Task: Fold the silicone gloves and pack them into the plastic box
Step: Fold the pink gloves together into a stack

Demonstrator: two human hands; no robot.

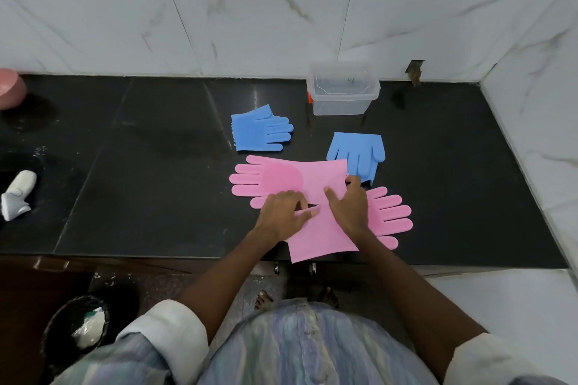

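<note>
Two pink silicone gloves lie flat on the black counter, cuffs overlapping. One pink glove (275,176) points its fingers left; the other pink glove (386,217) points right, its cuff hanging over the counter's front edge. My left hand (283,217) rests on the overlap, fingers touching the cuff edge. My right hand (347,208) lies on the far glove's cuff, its fingers curled over the cuff corner. Behind them lie two blue gloves, a folded one (259,130) and another (359,153). The clear plastic box (342,103) stands open by the wall.
The black counter (140,181) meets tiled walls at the back and right. A pink bowl (11,87) and a white object (17,194) sit at the far left. A black bin (76,327) stands on the floor below left.
</note>
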